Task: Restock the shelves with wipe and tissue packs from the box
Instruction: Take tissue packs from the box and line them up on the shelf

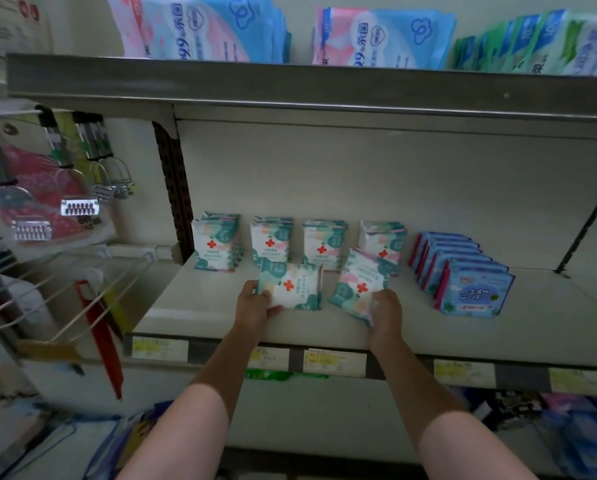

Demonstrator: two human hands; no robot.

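My left hand (253, 304) grips the lower left corner of a white-and-teal wipe pack with a red cross (295, 287), held on the middle shelf (220, 306). My right hand (385, 311) grips the near end of a second pack of the same kind (357, 284), tilted toward the right. Both packs sit just in front of a row of matching packs (271, 242) standing upright at the back of the shelf. The box is not in view.
A row of blue tissue packs (470, 289) stands to the right on the same shelf. Larger pink-and-blue packs (207, 27) fill the upper shelf. Padlocks and hooks (110, 181) hang on the left, above a wire rack (82, 289). Price labels (335, 362) line the shelf edge.
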